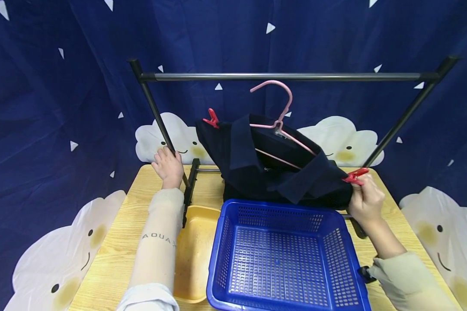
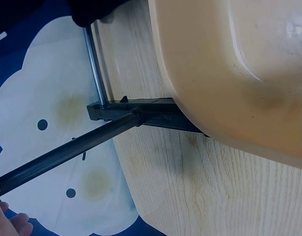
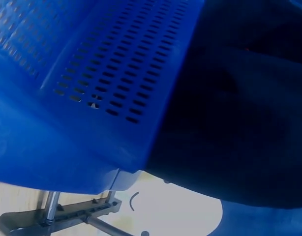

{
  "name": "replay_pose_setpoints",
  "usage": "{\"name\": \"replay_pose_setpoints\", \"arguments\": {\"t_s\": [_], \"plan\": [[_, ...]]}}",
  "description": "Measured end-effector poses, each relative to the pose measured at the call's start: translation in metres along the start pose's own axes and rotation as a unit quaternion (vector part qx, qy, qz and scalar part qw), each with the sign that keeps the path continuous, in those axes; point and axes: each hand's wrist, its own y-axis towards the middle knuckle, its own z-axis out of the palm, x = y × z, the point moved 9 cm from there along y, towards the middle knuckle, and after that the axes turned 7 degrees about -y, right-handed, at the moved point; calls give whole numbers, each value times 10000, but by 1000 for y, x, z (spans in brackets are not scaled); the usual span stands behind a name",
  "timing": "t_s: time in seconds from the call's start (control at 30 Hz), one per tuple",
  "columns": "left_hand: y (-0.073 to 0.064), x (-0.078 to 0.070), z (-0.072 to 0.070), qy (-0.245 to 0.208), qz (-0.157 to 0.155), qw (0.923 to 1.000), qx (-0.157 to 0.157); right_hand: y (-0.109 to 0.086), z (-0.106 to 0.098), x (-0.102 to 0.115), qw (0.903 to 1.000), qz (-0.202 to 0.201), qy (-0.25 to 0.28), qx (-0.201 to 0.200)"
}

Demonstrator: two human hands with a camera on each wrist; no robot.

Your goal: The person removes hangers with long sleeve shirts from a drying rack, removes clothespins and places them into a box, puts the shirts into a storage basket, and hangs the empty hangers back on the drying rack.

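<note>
A dark navy collared garment (image 1: pixel 241 147) is on a pink hanger (image 1: pixel 286 114), and its lower part goes behind the blue basket. The hanger's hook curves up just below the rack's rail (image 1: pixel 288 77). A red clothespin (image 1: pixel 213 119) is on the garment's left shoulder. My right hand (image 1: pixel 367 201) pinches a second red clothespin (image 1: pixel 356 176) at the right shoulder; in the right wrist view dark cloth fills the right side and the hand is hidden. My left hand (image 1: pixel 168 168) holds the rack's left post (image 1: pixel 155 112), with fingertips (image 2: pixel 22 223) showing below it in the left wrist view.
The blue perforated basket (image 1: pixel 218 255) stands in front of the garment on the wooden table (image 1: pixel 109 259). A yellow basin (image 1: pixel 192 259) is left of it, partly covered by the basket. The rack's black foot (image 1: pixel 190 190) rests on the table. A dark blue curtain (image 1: pixel 225 34) hangs behind.
</note>
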Motion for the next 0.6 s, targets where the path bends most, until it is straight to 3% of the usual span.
{"name": "replay_pose_setpoints", "arguments": {"t_s": [0.33, 0.6], "plan": [[-1, -1, -1, -22, 27, 10000, 23, 3, -25, -2, 9957, 769, -395, -321], [-2, -1, 0, -61, 10, 10000, 58, -12, -46, -3, 9902, 1215, -666, -191]]}}
